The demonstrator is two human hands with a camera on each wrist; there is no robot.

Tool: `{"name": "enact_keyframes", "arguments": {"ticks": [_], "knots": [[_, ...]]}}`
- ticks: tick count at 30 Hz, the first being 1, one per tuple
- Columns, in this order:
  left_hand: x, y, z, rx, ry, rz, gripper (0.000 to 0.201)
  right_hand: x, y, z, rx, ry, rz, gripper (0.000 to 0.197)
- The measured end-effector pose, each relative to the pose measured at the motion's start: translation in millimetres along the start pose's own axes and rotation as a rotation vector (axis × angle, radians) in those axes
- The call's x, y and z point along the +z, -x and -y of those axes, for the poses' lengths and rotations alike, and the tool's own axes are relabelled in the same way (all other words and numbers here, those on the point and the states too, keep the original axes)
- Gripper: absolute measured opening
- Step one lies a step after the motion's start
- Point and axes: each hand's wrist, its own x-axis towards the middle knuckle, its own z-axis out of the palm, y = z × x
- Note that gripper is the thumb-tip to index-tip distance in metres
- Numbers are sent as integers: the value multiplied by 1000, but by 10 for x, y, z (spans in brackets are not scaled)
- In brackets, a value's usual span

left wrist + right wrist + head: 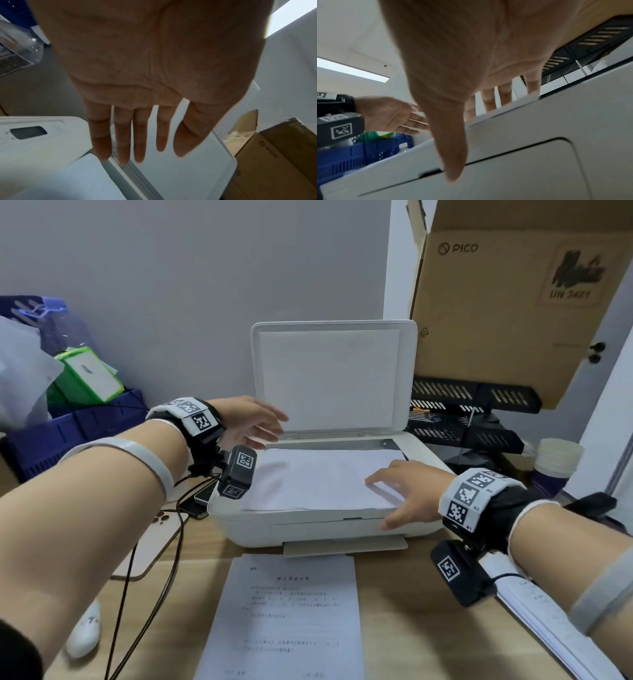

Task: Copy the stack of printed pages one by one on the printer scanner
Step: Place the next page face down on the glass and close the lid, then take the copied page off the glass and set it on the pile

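page face down on the glass, lid up; copy not yet made, judging so. right hand flat, fingers straight, pressing page's near corner. left hand open, empty, near lid's left edge. printed sheet on desk, stack at right left to do. free room above lid to swing down.

The cardboard box behind the printer bears the printed brand "PICO" beside a circular logo, and a label marked "UN 3481" under a black scribble. The printed page on the tabletop carries lines of text too small to read. The wrist bands show coded square markers only.
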Motion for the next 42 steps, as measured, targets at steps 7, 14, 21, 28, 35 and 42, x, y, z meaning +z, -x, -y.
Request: {"name": "enact_keyframes", "arguments": {"ticks": [7, 14, 21, 28, 35, 42], "knots": [[114, 254, -99, -9, 33, 218, 41, -228, 425, -235, 65, -385, -401, 30], [609, 228, -458, 149, 285, 351, 65, -367, 906, -876, 395, -569, -783, 25], [1746, 108, -949, 290, 28, 333, 21, -78, 1772, -1490, 724, -507, -656, 15], [3086, 224, -1018, 276, -126, 573, 29, 463, 2695, -1933, 1068, -426, -474, 23], [3974, 386, -687, 86, -222, 623, 45, 950, 3087, -1972, 1219, -497, -369, 19], [4025, 338, -352, 61, -338, 558, 59, 1115, 2948, -1913, 1206, -464, -279, 25]]}}
